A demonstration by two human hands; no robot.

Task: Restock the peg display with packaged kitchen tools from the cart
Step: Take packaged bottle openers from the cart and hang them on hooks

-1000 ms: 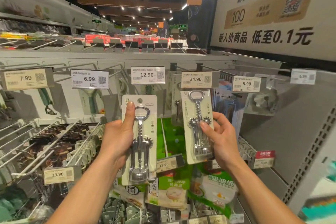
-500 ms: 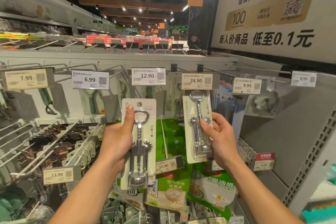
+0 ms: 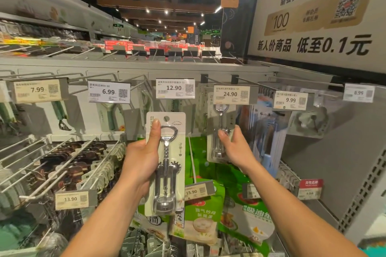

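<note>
Your left hand (image 3: 139, 165) grips a pale-card blister pack (image 3: 167, 173) holding a chrome winged corkscrew, thumb lying up the card's left edge. Your right hand (image 3: 237, 148) pinches a second such pack (image 3: 216, 150), raised just under the white 24.90 price label (image 3: 231, 95); you cannot tell whether it is on the metal peg (image 3: 246, 81). Expect them to be bottom-heavy, solid metal on thin, bendable card. Hold around the metal body and keep the round hang hole (image 3: 166, 118) free.
</note>
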